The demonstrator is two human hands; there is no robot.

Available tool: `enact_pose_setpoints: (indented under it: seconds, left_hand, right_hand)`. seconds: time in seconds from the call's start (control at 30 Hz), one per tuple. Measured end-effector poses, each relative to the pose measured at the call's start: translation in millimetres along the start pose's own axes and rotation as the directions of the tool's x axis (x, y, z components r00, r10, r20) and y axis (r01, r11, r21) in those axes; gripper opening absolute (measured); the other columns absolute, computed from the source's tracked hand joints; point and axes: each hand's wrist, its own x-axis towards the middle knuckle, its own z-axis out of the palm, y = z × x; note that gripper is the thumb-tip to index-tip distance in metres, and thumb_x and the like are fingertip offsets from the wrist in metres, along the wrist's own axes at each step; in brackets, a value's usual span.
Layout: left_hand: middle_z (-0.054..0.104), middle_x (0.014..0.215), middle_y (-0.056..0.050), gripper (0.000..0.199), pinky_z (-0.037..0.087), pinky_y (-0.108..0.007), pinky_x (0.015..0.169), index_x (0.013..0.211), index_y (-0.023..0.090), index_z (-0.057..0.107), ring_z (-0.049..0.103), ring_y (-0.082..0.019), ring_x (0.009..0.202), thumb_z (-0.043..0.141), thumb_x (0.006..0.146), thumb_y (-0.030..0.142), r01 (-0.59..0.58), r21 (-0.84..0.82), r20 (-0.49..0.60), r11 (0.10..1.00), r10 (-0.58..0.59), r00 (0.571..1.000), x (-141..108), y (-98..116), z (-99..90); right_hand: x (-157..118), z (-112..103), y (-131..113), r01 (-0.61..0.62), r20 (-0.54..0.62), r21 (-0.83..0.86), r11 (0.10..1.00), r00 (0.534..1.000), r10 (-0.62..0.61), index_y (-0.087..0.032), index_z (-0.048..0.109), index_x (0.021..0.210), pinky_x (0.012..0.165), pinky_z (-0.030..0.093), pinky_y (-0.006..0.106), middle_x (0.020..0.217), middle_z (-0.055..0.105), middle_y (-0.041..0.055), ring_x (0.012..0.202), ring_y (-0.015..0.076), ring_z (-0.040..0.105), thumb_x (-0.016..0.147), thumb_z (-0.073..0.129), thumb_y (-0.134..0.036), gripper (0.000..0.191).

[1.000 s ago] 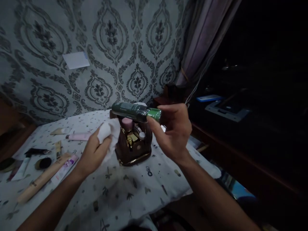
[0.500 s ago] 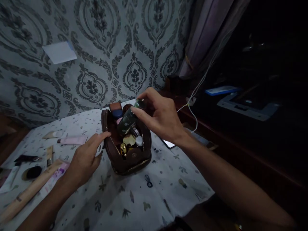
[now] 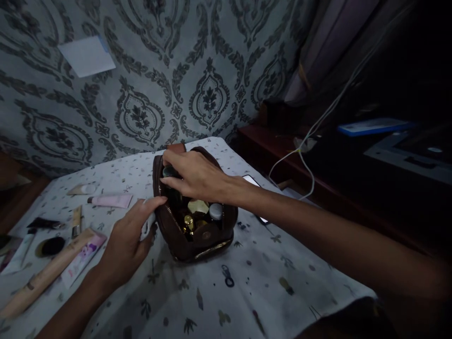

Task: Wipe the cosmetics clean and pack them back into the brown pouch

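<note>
A brown toiletry bag (image 3: pixel 197 247) stands unzipped on the patterned cloth. My right hand (image 3: pixel 197 176) reaches into its far left part, fingers closed around a dark green bottle (image 3: pixel 169 171), mostly hidden by the hand. My left hand (image 3: pixel 129 235) grips the bag's left side, index finger on the zipped rim; something white shows between its fingers, too unclear to name. Inside the bag, nearer to me, lie a gold-coloured item (image 3: pixel 189 222), a pale yellowish round piece (image 3: pixel 198 206) and a grey-white round cap (image 3: pixel 216 211).
Left on the cloth (image 3: pixel 169 296) lie a pink tube (image 3: pixel 111 201), a black tube (image 3: pixel 45 223), a round black item (image 3: pixel 51 246), a long beige item (image 3: pixel 49 273) and other cosmetics. A phone (image 3: pixel 251 180) sits behind my right forearm. White cables (image 3: pixel 314 127) hang at the right.
My right hand has lowered the dark green bottle into the bag, moving left and down. My left hand stays on the bag's side. The view has shifted slightly.
</note>
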Motion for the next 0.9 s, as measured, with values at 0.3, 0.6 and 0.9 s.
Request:
enact_pose_setpoints:
  seconds: [0.3,0.6,0.9]
  left_hand:
    - [0.062,0.136,-0.006,0.065,0.05,-0.039,0.102,0.143,0.029,0.045,0.06,-0.026,0.124,0.043,0.081,0.01,0.008,0.044,0.029,0.999,-0.009,1.0,-5.4,-3.6,1.0]
    - [0.058,0.141,-0.005,0.076,0.05,-0.039,0.1,0.146,0.032,0.04,0.057,-0.026,0.126,0.042,0.076,0.004,-0.011,0.029,0.063,1.0,0.009,0.998,-7.3,-5.9,-2.5]
    - [0.06,0.141,-0.005,0.069,0.053,-0.035,0.094,0.147,0.031,0.04,0.06,-0.027,0.123,0.042,0.082,0.009,-0.006,0.034,0.073,0.999,0.003,0.997,-7.6,-8.1,-2.5]
  right_hand:
    - [3.5,16.0,6.3,-0.038,0.245,-0.067,0.997,0.968,0.053,-0.017,0.057,0.108,0.06,0.035,0.028,0.085,0.067,0.0062,0.07,0.0208,0.061,0.089,0.064,-0.023,0.021]
    - [-7.3,11.1,9.5,-0.03,0.104,-0.032,0.999,0.994,0.033,-0.018,0.06,0.102,0.064,0.038,0.029,0.075,0.061,0.0028,0.077,0.0231,0.063,0.084,0.075,-0.026,0.025]
    - [-44.1,-25.0,-14.4,0.098,0.323,0.275,0.956,0.928,-0.188,-0.026,0.067,0.084,0.056,0.038,0.029,0.069,0.062,-0.0023,0.061,0.0147,0.055,0.088,0.069,-0.032,0.008]
